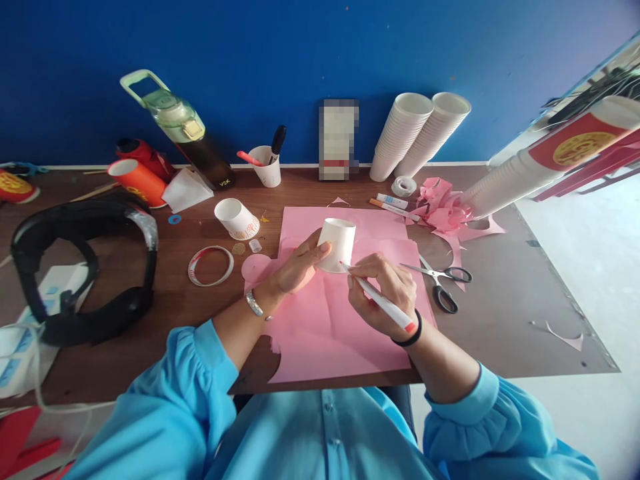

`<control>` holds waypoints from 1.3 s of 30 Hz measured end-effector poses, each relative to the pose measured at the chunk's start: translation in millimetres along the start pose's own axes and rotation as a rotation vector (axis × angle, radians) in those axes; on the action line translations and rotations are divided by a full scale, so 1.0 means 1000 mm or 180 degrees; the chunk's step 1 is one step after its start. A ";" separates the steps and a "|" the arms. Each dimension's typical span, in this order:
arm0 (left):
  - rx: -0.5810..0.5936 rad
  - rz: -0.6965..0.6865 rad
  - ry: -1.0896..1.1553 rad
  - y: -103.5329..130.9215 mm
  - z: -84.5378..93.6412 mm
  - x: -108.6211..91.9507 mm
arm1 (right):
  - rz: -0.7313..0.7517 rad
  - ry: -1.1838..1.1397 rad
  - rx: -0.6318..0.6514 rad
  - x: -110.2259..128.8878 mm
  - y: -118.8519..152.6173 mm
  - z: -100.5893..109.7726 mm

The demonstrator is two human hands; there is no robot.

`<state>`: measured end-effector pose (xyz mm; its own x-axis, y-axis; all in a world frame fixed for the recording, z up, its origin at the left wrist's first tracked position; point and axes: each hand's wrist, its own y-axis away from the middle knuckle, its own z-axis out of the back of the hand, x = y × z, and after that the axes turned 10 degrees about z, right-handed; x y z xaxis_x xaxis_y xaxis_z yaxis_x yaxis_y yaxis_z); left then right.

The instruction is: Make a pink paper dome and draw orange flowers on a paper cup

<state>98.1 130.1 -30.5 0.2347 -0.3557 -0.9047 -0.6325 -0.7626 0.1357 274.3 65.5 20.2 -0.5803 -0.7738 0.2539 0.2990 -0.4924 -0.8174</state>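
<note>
A plain white paper cup (339, 243), its narrower end up, is gripped by my left hand (301, 262), the thumb on its side. My right hand (384, 293) holds a white marker (385, 305) with a red end; its tip is at the lower part of the cup. Whether the tip touches the cup, I cannot tell. Both hands are over pink paper (335, 333) on the brown table. Left of them stands another white cup (237, 219) with small red drawings round its lower rim. Black-handled scissors (440, 275) lie open right of the paper.
Behind stand a cup with markers (267, 167), a phone (338, 140), stacked cups (403, 137) and a bottle (185, 133). Pink scraps (443, 207) lie at the right, a tape roll (210, 267) and a black padded ring (85, 267) at the left.
</note>
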 end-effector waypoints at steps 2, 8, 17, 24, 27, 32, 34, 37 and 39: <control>0.0032 0.0051 0.0006 0.000 -0.001 -0.001 | -0.0024 0.0031 0.0010 0.000 0.000 0.000; -0.0001 0.0096 0.0090 0.000 -0.002 -0.003 | -0.0052 0.0042 0.0066 0.000 0.000 -0.001; -0.0027 -0.0009 0.0168 0.000 -0.001 -0.001 | -0.0027 -0.0092 0.0211 0.001 0.002 -0.001; -0.0052 -0.0040 0.0326 -0.002 -0.005 -0.006 | -0.0046 -0.0242 0.0076 0.002 0.002 0.000; -0.0059 -0.0008 0.0422 0.000 -0.007 -0.009 | -0.0183 -0.0397 -0.0155 0.004 -0.002 0.005; -0.0103 0.0087 0.0520 0.002 -0.005 -0.010 | -0.0484 -0.0295 -0.0280 0.005 -0.006 0.011; -0.0168 0.0160 0.0577 0.002 -0.004 -0.010 | -0.0501 -0.0293 -0.0200 0.005 -0.005 0.010; -0.0200 0.0228 0.0627 0.000 -0.003 -0.011 | -0.0494 -0.0353 -0.0104 0.005 -0.004 0.007; -0.0173 0.0205 0.0639 -0.001 -0.002 -0.012 | -0.0455 -0.0371 -0.0093 0.005 -0.002 0.006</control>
<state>98.0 133.8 -19.3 0.3409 -0.5011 -0.7954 -0.6116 -0.7608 0.2172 275.1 60.4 26.4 -0.5231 -0.7386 0.4252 0.1966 -0.5900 -0.7831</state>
